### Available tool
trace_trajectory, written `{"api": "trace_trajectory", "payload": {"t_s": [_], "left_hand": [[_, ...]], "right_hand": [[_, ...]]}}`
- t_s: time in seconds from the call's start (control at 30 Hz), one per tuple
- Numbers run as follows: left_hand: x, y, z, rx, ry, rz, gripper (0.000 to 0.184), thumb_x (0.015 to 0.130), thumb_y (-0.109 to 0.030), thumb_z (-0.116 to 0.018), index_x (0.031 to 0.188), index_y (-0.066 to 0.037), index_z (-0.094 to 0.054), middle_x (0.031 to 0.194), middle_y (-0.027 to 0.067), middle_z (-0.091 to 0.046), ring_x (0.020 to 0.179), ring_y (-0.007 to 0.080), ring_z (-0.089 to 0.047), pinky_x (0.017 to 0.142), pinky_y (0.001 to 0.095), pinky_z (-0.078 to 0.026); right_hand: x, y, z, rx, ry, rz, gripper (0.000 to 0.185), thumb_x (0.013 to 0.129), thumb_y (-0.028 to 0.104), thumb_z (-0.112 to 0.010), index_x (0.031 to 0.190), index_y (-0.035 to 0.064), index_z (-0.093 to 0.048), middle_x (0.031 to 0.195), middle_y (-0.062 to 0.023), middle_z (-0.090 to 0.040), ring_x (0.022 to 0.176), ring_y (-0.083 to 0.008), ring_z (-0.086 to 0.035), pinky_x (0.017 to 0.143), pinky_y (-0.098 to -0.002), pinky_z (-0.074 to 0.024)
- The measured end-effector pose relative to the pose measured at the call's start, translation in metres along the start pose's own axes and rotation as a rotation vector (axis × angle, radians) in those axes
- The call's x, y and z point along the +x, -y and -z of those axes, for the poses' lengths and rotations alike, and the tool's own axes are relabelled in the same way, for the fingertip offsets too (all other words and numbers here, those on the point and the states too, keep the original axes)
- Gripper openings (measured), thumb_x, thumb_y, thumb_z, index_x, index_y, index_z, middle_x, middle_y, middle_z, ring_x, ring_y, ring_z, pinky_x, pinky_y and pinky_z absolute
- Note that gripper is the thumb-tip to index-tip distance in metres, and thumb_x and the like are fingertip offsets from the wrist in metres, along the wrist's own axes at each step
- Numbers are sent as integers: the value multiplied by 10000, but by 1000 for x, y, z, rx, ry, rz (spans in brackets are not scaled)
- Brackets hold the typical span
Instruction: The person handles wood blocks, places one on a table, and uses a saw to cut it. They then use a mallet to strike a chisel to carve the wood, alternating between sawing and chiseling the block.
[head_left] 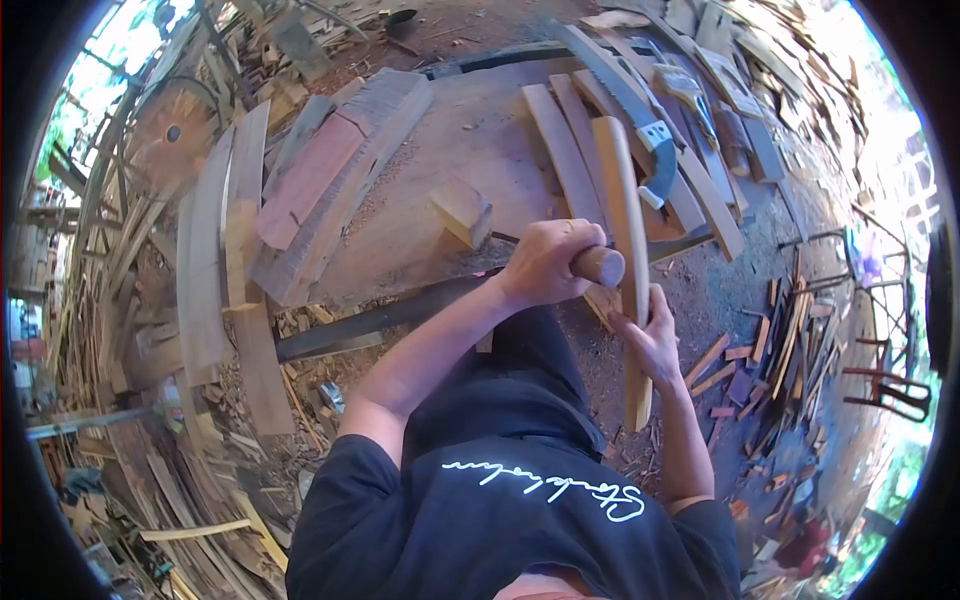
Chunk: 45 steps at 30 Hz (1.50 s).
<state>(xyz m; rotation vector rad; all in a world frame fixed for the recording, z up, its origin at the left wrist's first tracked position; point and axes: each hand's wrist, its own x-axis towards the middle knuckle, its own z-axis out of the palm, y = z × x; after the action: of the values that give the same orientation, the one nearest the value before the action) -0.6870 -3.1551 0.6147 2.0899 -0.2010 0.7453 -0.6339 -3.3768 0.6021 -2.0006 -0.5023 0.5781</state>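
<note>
My left hand is closed around a round wooden handle, its butt end facing me. A thin dark shaft, probably part of the same tool, shows on the far side of the fist; its tip cannot be made out. My right hand grips the lower part of a long, slightly curved wooden piece, thumb on the near face. That piece stands lengthwise just right of the handle. Beyond my left fist, a small wooden block sits on the wooden bench.
A handsaw with a blue-grey handle lies among wooden strips on the bench's right. Boards lie along its left side. Offcuts litter the ground at right, and planks are heaped at lower left.
</note>
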Motion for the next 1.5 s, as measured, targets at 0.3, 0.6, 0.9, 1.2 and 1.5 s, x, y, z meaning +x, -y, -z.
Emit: {"api": "trace_trajectory", "payload": {"t_s": [0.3,0.6,0.9,1.2,1.5], "left_hand": [[1,-1,5,55,14,-27,369,574,-50,-742,887,-111,-557,787,101,-633,754,334,-649,643,417,-509],[-2,7,10,-4,-76,-11,372,584,-82,-766,877,-115,-538,776,96,-626,743,333,-646,645,420,-501],[-1,9,9,13,-82,-4,356,590,-113,-758,894,-102,-574,798,100,-626,758,322,-643,645,408,-499],[1,-7,10,28,-59,-103,394,561,-138,-785,878,-115,-554,760,77,-603,718,315,-632,616,410,-488],[-5,-7,6,-16,-4,-91,393,551,-94,-772,885,-107,-563,768,76,-609,722,321,-635,623,421,-496]], "right_hand": [[-6,14,6,129,-24,-44,406,787,234,-737,1050,36,-499,856,-18,-516,789,-106,-512,704,-272,-440],[-4,29,-5,121,-33,-10,377,793,197,-729,1050,41,-502,855,-9,-513,780,-100,-504,706,-271,-437],[-6,53,6,35,-62,-4,345,781,159,-728,1017,56,-498,809,20,-471,740,-77,-457,677,-256,-410],[0,54,-2,157,-100,47,357,800,176,-715,1065,58,-507,871,3,-512,787,-80,-486,710,-245,-418],[36,15,-8,-121,-75,-28,453,777,260,-742,1078,25,-499,830,-108,-623,745,-184,-623,666,-328,-500]]}}
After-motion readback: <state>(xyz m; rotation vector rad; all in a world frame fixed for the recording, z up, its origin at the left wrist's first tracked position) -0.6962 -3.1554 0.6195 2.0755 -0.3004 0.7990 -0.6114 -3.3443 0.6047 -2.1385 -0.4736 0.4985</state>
